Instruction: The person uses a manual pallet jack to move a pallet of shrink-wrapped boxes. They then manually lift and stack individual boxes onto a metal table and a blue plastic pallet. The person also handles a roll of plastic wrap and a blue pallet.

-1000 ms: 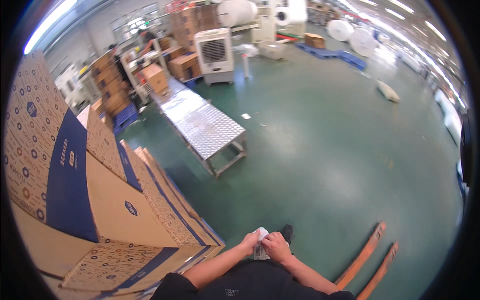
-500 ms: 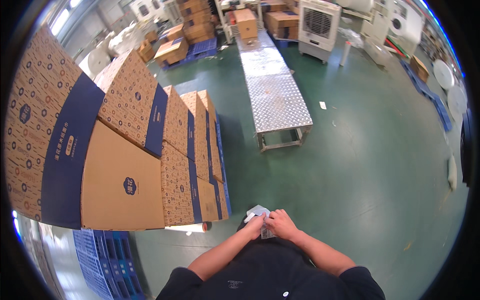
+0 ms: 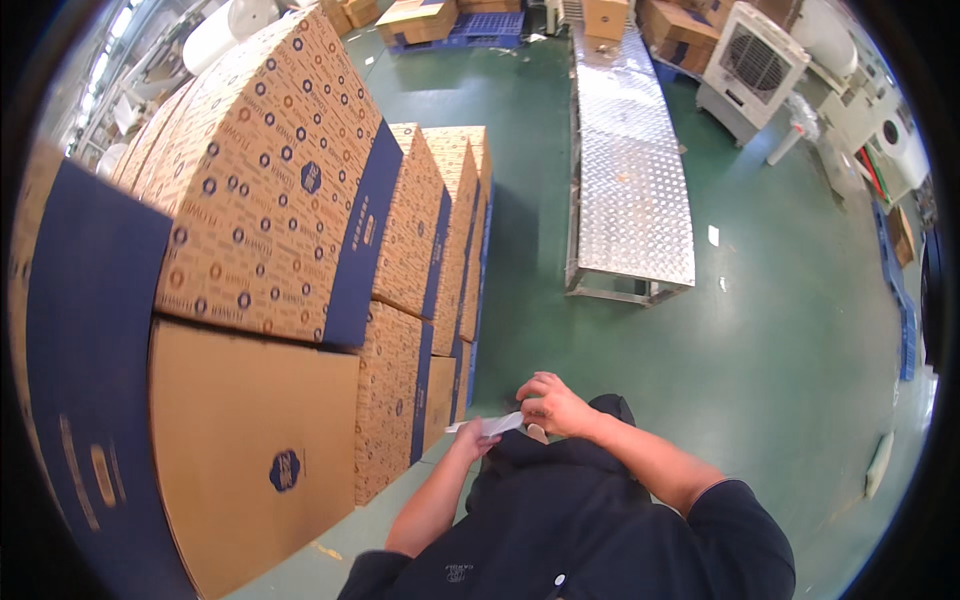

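Note:
My left hand (image 3: 473,441) is closed round a small white sheet (image 3: 502,424), thin and slightly folded, held in front of my dark shirt. A narrow white strip sticks out past the left hand's fingers. My right hand (image 3: 556,406) is just to the right, its fingers curled together at the sheet's right end. Whether something small is between those fingers cannot be made out. Close on the left stands a tall stack of printed cardboard cartons (image 3: 265,190) with dark blue bands. A plain brown carton side (image 3: 255,440) faces me in the lower row.
A metal table with a checkered plate top (image 3: 632,170) stands ahead, a carton (image 3: 605,18) at its far end. Beyond it on the right is a white air cooler (image 3: 752,72). Blue pallets (image 3: 900,290) lie along the right side; green floor (image 3: 790,330) stretches between.
My view has turned left and come nearer the carton stack. The hands, together on the sheet before, have moved apart, the left staying on the sheet.

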`<state>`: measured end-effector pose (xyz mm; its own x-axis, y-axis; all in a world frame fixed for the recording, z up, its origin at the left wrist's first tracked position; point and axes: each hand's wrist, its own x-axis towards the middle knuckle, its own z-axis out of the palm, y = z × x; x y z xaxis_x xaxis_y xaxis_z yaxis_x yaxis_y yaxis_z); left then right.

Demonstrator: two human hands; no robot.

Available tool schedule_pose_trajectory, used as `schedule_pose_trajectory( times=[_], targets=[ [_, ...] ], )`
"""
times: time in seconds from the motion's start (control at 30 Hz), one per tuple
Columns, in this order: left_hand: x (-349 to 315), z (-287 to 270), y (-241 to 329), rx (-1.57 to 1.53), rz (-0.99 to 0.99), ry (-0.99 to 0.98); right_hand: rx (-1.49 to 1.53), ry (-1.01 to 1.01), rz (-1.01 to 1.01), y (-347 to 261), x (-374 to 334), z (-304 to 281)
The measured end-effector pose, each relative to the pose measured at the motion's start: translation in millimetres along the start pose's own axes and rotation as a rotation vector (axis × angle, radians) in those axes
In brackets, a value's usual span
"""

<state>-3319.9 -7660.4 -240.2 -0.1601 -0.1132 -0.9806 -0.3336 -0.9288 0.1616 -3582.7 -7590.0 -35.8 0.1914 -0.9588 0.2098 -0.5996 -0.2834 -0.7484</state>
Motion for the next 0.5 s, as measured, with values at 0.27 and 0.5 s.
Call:
schedule_pose_trajectory(
  times=[0.27, 0.5],
  targets=[
    [-41, -82, -121, 0.038, -0.253, 0.713, 0.420, -0.154, 0.290, 203, 98, 35],
    [-85, -4, -177, -0.258, -0.257, 0.946, 0.825, -0.158, 0.829, 329, 251, 128]
  ],
)
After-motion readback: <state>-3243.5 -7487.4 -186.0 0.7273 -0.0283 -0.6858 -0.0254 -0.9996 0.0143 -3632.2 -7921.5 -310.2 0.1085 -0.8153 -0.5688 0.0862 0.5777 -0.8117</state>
